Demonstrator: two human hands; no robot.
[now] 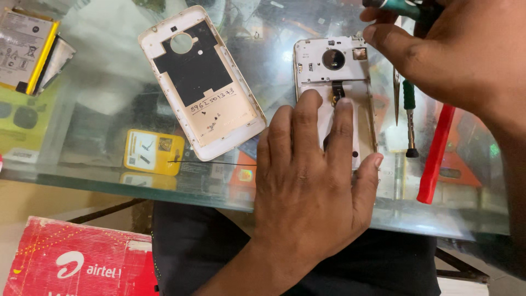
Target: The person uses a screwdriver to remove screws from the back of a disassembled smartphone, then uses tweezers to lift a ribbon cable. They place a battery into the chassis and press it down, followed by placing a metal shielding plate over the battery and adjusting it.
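Left hand: your left hand [312,186] lies flat, palm down, on the opened phone [335,82]; its fingers [307,118] are stretched out and slightly spread, pressing on the lower half of the body and closed around nothing.
Right hand: your right hand [455,52] comes in from the upper right corner, its fingers curled shut around a green-handled screwdriver [402,6] above and to the right of the phone's top edge.
Opened phone: it lies back side up on the glass worktop [98,93], right of centre, white inner frame exposed; the round camera ring sits near its top, clear of your fingertips, and a small dark part shows between your middle fingers.
Back cover: the detached back cover [203,82] lies inside up, tilted, left of the phone and apart from it, with a black patch and a pale label.
Tools: a second green screwdriver [409,118] and thin tweezers [396,96] lie just right of the phone; a red pry tool [435,153] lies slanted beside them.
Far left: a flat battery [24,49] with a yellow edge lies near the corner, well apart from both hands.
Below the glass: a yellow card [153,152] shows through, and a red box [76,257] sits lower left.
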